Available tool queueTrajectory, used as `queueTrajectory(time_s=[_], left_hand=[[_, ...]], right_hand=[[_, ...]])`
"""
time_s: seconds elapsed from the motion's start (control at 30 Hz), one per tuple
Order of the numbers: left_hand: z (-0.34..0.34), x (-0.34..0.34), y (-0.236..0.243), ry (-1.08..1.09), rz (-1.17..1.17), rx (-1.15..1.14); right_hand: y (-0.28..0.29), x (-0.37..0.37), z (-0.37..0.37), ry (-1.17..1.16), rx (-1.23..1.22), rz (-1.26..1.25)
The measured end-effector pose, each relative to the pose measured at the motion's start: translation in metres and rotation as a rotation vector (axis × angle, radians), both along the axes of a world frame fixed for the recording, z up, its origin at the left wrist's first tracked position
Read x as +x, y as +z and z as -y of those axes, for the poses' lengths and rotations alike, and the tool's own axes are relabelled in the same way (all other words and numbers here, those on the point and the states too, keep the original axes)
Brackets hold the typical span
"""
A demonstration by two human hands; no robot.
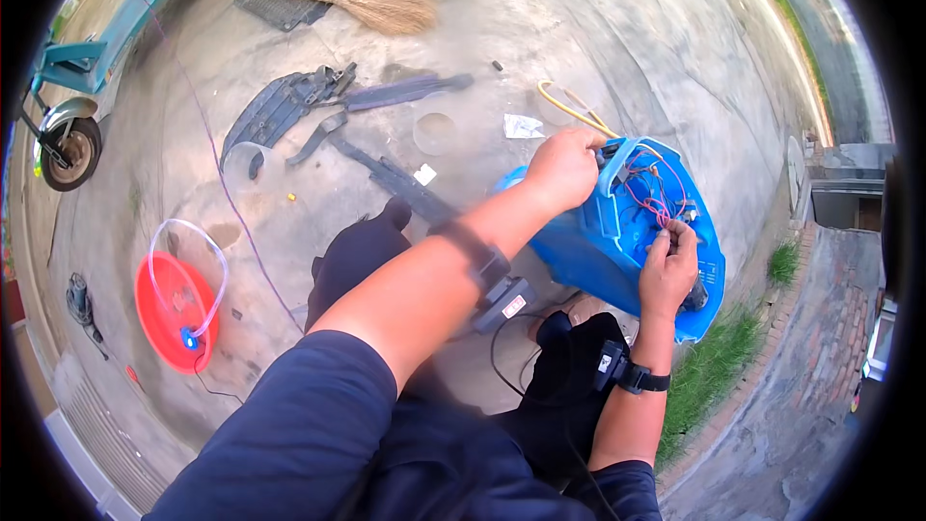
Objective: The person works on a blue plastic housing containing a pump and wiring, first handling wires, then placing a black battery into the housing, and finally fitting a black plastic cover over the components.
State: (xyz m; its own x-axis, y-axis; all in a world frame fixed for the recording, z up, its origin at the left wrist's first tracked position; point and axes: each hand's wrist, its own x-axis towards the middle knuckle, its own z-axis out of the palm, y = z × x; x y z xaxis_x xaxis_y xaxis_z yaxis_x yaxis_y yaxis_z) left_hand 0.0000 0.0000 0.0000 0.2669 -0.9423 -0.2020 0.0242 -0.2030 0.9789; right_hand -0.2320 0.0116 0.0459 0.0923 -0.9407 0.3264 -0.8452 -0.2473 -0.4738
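Observation:
A blue plastic housing (pixel 603 260), which looks like a backpack sprayer tank, lies tipped with its open base toward the right. Red and dark wires (pixel 658 195) are bunched inside the opening. My left hand (pixel 567 170) is closed at the upper rim, beside a small dark part (pixel 609 150); its fingertips are partly hidden, so what it grips is unclear. At the opening's near side, my right hand (pixel 669 270) pinches the ends of the wires. A dark rounded part (pixel 694 295) sits just behind that hand in the housing. A yellow hose (pixel 576 114) loops out past my left hand.
Black straps and a padded harness (pixel 280 116) lie on the concrete at far left. A straw broom (pixel 376 5) rests beyond them. At left stand a red basin (pixel 154 328) with a clear tube (pixel 224 265) and a vehicle wheel (pixel 72 154). Grass (pixel 714 386) edges the right side.

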Motion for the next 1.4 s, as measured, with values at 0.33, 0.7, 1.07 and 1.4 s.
queueTrajectory(time_s=[0.33, 0.7, 1.07, 1.4], left_hand=[[-0.005, -0.001, 0.005, -0.002, 0.225, -0.139], [-0.006, 0.000, 0.006, -0.011, 0.323, -0.156], [0.038, 0.042, 0.021, -0.384, 0.340, -0.054], [0.058, 0.063, 0.030, -0.687, 0.489, -0.108]], right_hand=[[0.001, 0.004, -0.002, 0.020, -0.032, -0.042], [0.001, 0.009, -0.001, 0.034, -0.025, -0.041], [0.004, 0.010, -0.010, 0.040, 0.002, 0.046], [0.005, 0.008, -0.012, 0.076, 0.043, 0.029]])
